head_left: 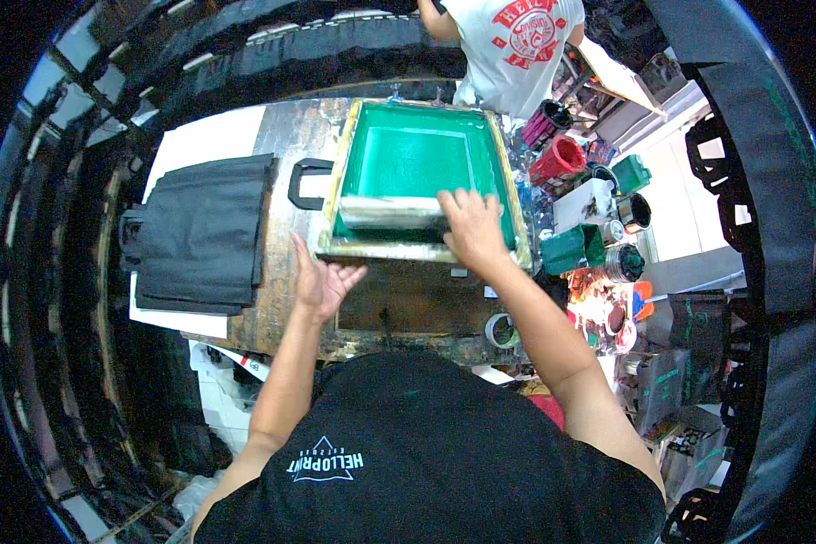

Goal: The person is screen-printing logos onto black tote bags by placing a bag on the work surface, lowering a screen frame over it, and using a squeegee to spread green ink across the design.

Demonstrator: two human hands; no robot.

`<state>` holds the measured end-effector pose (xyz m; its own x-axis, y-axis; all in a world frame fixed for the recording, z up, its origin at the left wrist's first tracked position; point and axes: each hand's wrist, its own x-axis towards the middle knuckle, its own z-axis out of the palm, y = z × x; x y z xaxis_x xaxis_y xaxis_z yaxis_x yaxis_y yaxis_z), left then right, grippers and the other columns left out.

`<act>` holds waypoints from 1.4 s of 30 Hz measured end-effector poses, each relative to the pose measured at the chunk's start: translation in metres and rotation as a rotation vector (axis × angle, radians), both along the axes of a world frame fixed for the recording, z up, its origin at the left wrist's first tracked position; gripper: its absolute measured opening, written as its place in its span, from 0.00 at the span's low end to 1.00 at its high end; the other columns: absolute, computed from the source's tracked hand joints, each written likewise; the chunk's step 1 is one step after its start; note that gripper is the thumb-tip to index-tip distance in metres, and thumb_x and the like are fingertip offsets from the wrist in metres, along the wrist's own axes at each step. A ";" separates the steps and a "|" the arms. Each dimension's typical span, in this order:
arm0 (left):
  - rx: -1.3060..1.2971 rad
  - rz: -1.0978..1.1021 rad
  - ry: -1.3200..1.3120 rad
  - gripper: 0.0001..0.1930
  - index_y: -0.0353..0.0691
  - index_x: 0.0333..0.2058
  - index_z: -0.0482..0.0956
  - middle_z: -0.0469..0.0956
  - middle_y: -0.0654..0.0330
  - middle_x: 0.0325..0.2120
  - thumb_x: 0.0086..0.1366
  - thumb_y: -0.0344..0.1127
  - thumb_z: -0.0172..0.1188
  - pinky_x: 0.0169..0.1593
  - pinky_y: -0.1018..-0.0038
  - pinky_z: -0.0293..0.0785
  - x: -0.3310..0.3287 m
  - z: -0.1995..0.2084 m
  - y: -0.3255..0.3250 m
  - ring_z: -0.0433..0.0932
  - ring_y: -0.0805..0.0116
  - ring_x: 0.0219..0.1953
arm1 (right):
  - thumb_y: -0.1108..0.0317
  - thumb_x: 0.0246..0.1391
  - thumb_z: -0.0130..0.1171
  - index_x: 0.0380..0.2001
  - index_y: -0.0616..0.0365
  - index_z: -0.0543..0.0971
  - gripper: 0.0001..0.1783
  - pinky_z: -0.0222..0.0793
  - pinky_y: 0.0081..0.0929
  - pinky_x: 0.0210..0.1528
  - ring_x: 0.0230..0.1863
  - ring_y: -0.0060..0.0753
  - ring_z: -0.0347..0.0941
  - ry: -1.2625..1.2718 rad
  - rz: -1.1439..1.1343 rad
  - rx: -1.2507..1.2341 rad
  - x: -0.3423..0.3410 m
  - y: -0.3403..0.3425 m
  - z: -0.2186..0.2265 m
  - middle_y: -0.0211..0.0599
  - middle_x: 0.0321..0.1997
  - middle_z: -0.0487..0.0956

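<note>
A screen printing frame (343, 161) with pale, ink-stained edges and a green-inked mesh (417, 159) lies on the worn worktable (408, 304). Across the mesh's near end sits a squeegee (392, 211) with a pale handle, slightly blurred. My right hand (474, 228) has its fingers curled over the right end of that handle. Just off the frame's near left corner is my left hand (325, 283), palm up with fingers spread, holding nothing; whether it touches the frame's underside I cannot tell. A black bag's handle (308, 184) sticks out from under the frame's left side.
Left of the frame lies a stack of black bags (204, 234) on white sheeting (204, 136). A tape roll (501, 331) rests at the near edge. Ink containers, including a red tub (560, 156) and a green one (573, 249), crowd the right. Another person (517, 54) stands beyond the table.
</note>
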<state>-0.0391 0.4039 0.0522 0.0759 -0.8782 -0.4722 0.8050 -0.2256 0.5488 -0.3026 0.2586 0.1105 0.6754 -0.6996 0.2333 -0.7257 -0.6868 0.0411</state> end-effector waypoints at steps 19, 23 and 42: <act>0.239 -0.070 -0.021 0.62 0.43 0.77 0.40 0.54 0.41 0.73 0.59 0.89 0.31 0.72 0.46 0.56 -0.008 -0.088 0.009 0.60 0.37 0.71 | 0.63 0.45 0.73 0.57 0.47 0.69 0.35 0.64 0.51 0.47 0.52 0.49 0.74 0.143 -0.061 0.367 -0.003 -0.005 -0.059 0.40 0.46 0.76; 0.265 -0.043 -0.044 0.62 0.44 0.77 0.39 0.52 0.41 0.73 0.59 0.89 0.32 0.72 0.46 0.55 -0.011 -0.086 0.006 0.59 0.37 0.71 | 0.65 0.43 0.72 0.54 0.45 0.71 0.33 0.61 0.48 0.48 0.50 0.43 0.72 0.056 -0.126 0.212 0.001 0.032 -0.074 0.37 0.45 0.75; 0.256 -0.074 -0.012 0.65 0.40 0.76 0.37 0.44 0.40 0.75 0.57 0.90 0.30 0.73 0.45 0.53 -0.011 -0.067 0.008 0.49 0.31 0.74 | 0.69 0.53 0.60 0.56 0.40 0.74 0.26 0.64 0.50 0.46 0.50 0.40 0.74 0.102 -0.200 -0.003 0.039 -0.179 -0.112 0.33 0.45 0.78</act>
<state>-0.0503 0.4116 -0.0151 0.0226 -0.7337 -0.6791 0.7749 -0.4163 0.4756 -0.2639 0.0801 -0.0012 0.5435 -0.8213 0.1734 -0.8394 -0.5295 0.1229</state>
